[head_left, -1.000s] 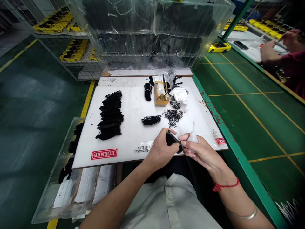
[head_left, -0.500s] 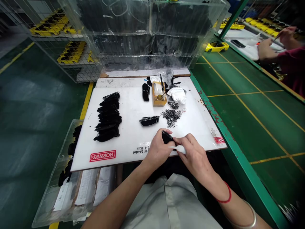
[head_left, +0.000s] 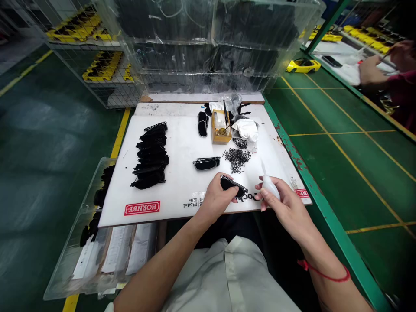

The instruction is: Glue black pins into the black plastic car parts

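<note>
Right hand had pulled away from the black part since half a second earlier, the white squeeze bottle now nozzle-up, gripped between thumb and fingers. Left hand pinched the black part, thumb on its face, over the white board's near edge. Pile of small black pieces lay just beyond; second black part lay left of the pile.
</note>
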The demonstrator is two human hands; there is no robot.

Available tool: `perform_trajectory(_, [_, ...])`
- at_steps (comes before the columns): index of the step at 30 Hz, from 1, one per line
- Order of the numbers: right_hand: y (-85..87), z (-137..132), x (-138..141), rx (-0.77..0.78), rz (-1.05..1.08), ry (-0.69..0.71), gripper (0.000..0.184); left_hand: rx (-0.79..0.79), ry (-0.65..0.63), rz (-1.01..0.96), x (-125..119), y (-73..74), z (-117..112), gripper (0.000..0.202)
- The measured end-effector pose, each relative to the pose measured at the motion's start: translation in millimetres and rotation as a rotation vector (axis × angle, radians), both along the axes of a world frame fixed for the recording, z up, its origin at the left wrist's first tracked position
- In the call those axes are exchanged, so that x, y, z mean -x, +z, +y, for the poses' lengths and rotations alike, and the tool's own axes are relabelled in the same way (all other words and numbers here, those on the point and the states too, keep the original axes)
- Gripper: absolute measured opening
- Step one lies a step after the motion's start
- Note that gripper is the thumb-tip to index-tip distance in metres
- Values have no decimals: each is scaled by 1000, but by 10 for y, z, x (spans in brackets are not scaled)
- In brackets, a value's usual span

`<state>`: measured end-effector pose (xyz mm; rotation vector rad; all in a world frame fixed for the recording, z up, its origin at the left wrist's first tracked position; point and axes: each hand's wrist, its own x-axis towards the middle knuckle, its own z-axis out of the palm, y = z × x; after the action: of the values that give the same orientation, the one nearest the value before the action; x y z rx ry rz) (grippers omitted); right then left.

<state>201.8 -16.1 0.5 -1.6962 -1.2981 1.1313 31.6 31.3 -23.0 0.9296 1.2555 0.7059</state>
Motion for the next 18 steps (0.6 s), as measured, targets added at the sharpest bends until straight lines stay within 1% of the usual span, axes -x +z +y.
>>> perform_trajectory(3, [-8,-122,-13,-21,-95,-3,41,6,-6,-69,-16,-98,-15,21])
perform_trajectory(6, [14,-224,16,-93,-313,-93,40,13,-9,-105,-25,-183,-25,23])
perform_trajectory(9, [24,-272,49,-289,-557,-173,33,1,-7,-131,-22,-242,-34,24])
perform_trajectory(11, [20,-278,70,-414,-652,-179,28,-10,-9,-156,-16,-268,-40,25])
perform_trajectory(15, [12,-275,122,-548,-684,-138,17,-22,-4,-179,-6,-284,-49,24])
perform_trajectory(18, [4,-282,148,-582,-683,-121,14,-21,6,-191,-3,-271,-49,25])
